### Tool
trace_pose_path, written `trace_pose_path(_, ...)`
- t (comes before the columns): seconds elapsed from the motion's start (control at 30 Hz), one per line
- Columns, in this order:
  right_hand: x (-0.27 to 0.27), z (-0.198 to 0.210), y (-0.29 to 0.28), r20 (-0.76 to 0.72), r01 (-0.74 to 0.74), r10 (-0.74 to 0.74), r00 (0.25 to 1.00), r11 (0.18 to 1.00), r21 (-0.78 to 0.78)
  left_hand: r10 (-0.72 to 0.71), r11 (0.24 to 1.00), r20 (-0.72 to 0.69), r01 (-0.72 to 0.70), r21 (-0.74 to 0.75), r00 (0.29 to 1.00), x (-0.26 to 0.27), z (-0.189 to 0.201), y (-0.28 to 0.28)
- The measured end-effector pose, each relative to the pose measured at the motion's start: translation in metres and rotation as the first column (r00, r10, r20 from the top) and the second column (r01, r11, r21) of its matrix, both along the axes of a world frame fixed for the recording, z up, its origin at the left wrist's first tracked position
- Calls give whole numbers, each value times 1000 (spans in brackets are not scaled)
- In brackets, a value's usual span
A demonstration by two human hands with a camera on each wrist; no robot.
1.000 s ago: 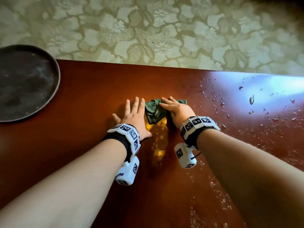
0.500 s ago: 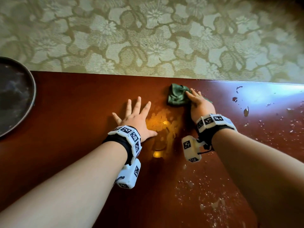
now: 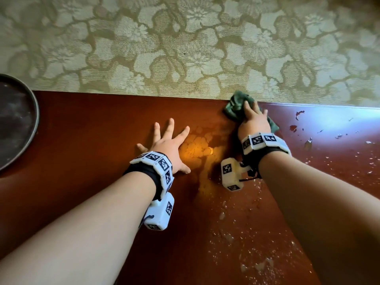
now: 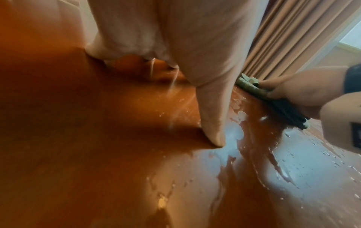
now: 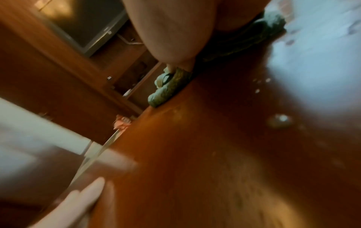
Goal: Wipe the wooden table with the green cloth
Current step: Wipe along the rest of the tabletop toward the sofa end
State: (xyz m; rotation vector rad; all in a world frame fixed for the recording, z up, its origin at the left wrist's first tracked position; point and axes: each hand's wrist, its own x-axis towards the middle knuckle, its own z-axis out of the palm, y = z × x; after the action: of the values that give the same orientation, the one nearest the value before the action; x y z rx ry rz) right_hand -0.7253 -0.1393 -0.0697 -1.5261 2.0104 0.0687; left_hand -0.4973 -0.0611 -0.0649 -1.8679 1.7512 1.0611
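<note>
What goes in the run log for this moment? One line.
right hand presses green cloth at table far edge | left hand flat | droplets remain

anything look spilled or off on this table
Yes: water droplets and small puddles lie scattered over the right half of the wooden table, unwiped. The green cloth under the right hand sits bunched, overhanging the far edge.

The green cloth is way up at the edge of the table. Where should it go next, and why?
Probably sideways to the right. The right hand presses the green cloth at the far edge of the wooden table, and water drops lie to its right. The left hand rests flat.
</note>
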Motion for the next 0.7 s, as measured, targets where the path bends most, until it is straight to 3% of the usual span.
trace_pose_path(0.17,31,0,16,8,-372,373,928,927,-35,24,1000,2,-24,-1,1000,-1,1,0)
trace_pose_path(0.27,25,5,46,8,-599,600,800,800,-50,57,998,12,-57,-13,998,-5,3,3)
trace_pose_path(0.43,-28,1,102,124,-815,831,542,556,-164,-9,1000,17,9,-5,1000,-8,8,17)
trace_pose_path(0.5,-53,-3,103,132,-852,868,479,496,-167,-51,999,25,51,16,998,-10,9,22)
trace_pose_path(0.57,-64,-4,90,98,-809,829,550,559,-181,-57,998,38,56,18,998,-13,7,25)
trace_pose_path(0.7,-53,-3,50,16,-497,503,864,859,-121,-35,999,46,35,7,998,-18,5,25)
